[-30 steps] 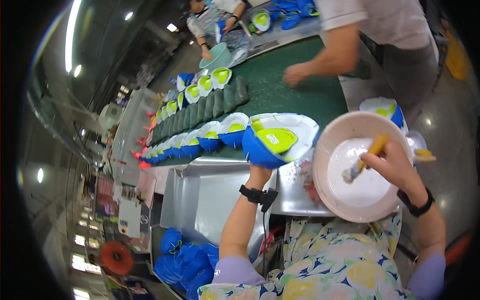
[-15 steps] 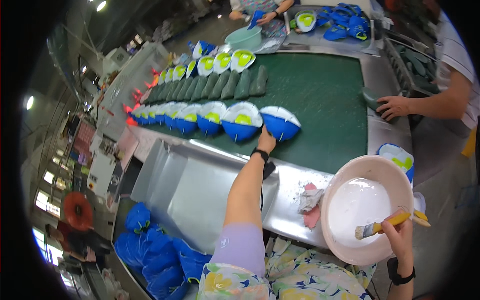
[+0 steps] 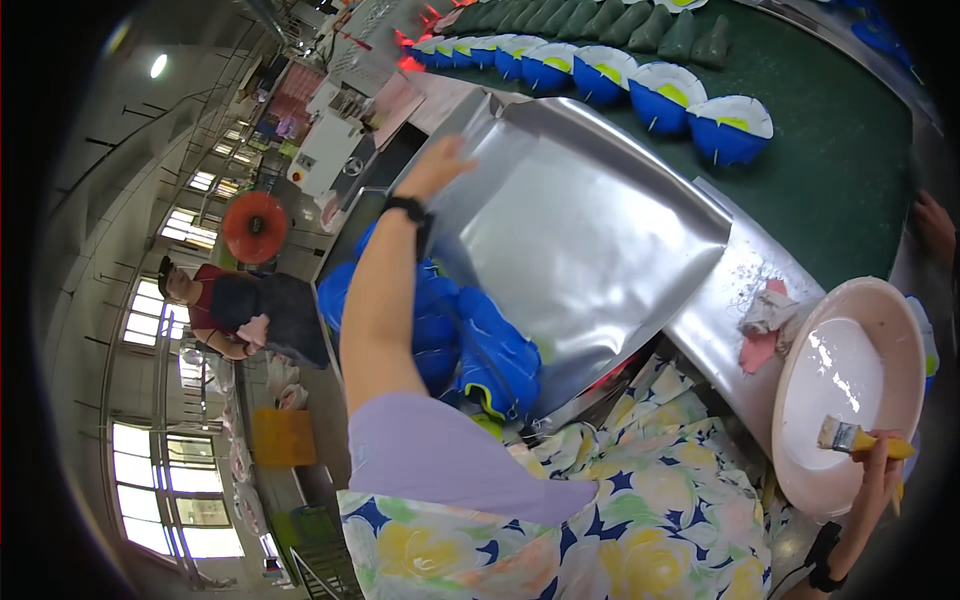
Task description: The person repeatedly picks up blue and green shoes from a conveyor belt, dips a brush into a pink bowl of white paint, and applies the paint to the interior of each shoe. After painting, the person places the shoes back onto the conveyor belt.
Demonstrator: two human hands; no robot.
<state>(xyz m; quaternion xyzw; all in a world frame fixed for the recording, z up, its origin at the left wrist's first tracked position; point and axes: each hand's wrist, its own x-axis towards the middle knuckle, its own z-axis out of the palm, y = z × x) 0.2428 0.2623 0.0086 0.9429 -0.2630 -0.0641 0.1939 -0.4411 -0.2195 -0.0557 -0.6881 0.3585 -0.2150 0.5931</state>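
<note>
My left hand (image 3: 438, 168) reaches over the left wall of a metal tray, slightly blurred, fingers stretched out and holding nothing. Below it, partly hidden by my forearm, lies a pile of blue shoe uppers (image 3: 490, 350). In my right hand (image 3: 880, 468) is a paintbrush (image 3: 850, 436) with a yellow handle and pale, wet-looking bristles. The brush is over a pinkish basin (image 3: 790, 420) of white liquid (image 3: 835, 375). A row of blue-and-white shoe uppers (image 3: 735, 140) with yellow-green insides stands on a green belt (image 3: 830, 150).
The shiny metal tray (image 3: 580, 230) lies between me and the belt. A crumpled rag (image 3: 768, 312) sits on the metal ledge beside the basin. Dark green foot-shaped forms (image 3: 650, 30) line the belt's far part. Another person (image 3: 230, 300) is at left; someone's hand (image 3: 935, 228) shows at right.
My left hand has left the nearest upper in the row, now empty above the pile at left. The view has turned left. My right hand keeps the brush over the basin.
</note>
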